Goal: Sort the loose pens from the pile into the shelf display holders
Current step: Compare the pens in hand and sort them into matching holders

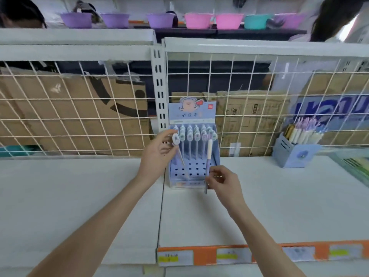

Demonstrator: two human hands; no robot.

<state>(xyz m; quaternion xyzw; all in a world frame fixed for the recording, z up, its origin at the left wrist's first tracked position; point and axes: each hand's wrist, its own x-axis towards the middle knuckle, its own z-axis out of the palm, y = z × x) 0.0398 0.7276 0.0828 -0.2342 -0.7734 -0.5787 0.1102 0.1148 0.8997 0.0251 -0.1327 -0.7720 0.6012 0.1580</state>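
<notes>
Over the shelf [199,216], a charm-topped pen [178,145] is pinched by the left hand [157,154] and a purple pen [208,156] by the right hand [223,181], before the display holder [192,156]. A hole could be missed, since the rows behind are crowded.

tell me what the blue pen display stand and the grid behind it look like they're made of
The blue display stand looks like printed cardboard: flat folded panels, a matte printed header and punched holes in its front face. The grid behind it looks like white-coated metal wire: thin straight crossing rods fixed to a slotted upright. The blur leaves both finishes uncertain.
</notes>
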